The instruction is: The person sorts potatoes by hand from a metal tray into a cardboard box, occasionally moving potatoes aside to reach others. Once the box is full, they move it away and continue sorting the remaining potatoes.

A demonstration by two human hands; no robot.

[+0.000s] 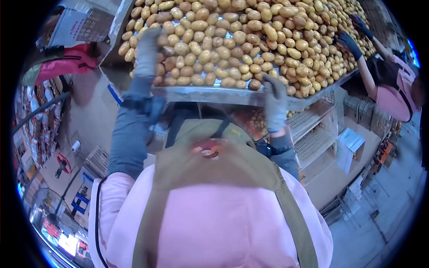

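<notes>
Many yellow-brown potatoes [210, 56] lie spread over a metal sorting table [210, 94] in front of me. My left hand [148, 47], in a pale grey glove, reaches over the potatoes near the table's left end. Motion smears its fingers. My right hand [274, 100], gloved in grey too, is at the table's front rim, fingertips beside the nearest potatoes. Its fingers point forward, a little apart, and no potato shows in them.
At the right, a co-worker's dark-gloved hands [350, 43] reach into the potatoes. Another person in a pink garment [78, 60] stands at the left. Below the table are white slatted crates [315, 145]; a white box [350, 145] stands on the floor.
</notes>
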